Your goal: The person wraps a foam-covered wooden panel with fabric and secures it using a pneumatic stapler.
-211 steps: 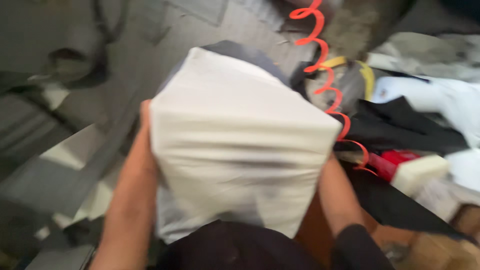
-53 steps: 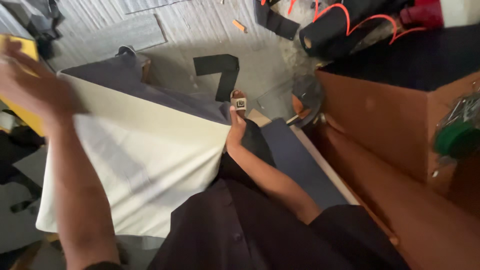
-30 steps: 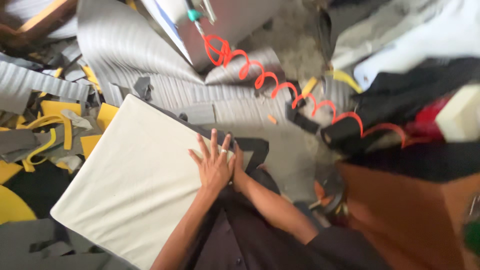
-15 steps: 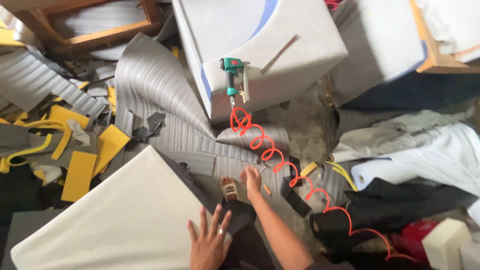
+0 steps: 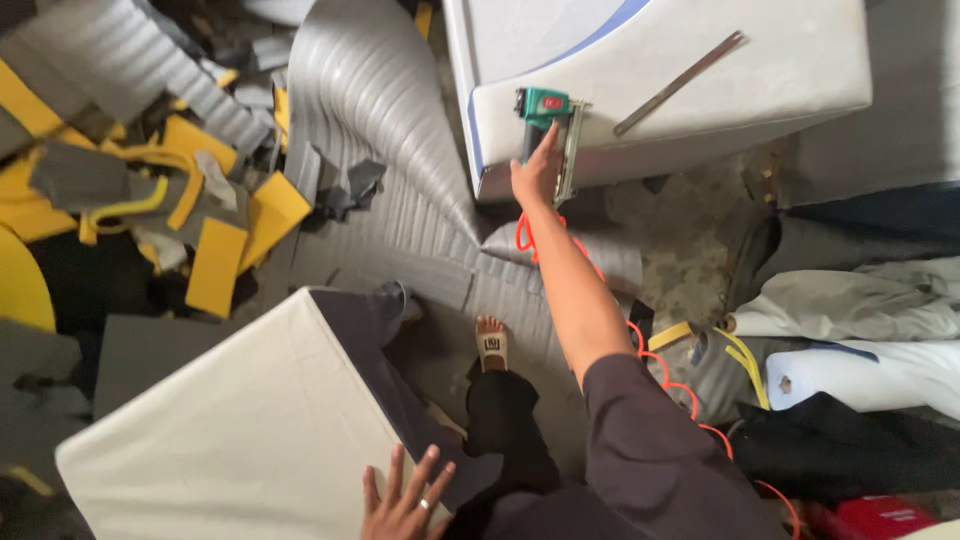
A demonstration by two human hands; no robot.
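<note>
Green stapler [image 5: 548,120] on the grey block [image 5: 700,80]: right hand [image 5: 535,175] touches it, fingers reaching. Left hand [image 5: 405,500] lies spread wide on the white cushion [image 5: 230,440].

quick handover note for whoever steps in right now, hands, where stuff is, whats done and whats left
Right hand: stretched out, fingers on the green staple gun, which sits on the big pale cushion block; grip not closed that I can tell.
Left hand: flat, fingers spread, on the white fabric-covered panel.
Orange coiled hose trails from the gun along the floor.
Metal strip lies on the block.
Done: white fabric lies over the panel.
Left: gun not yet lifted; no stapling visible.
</note>
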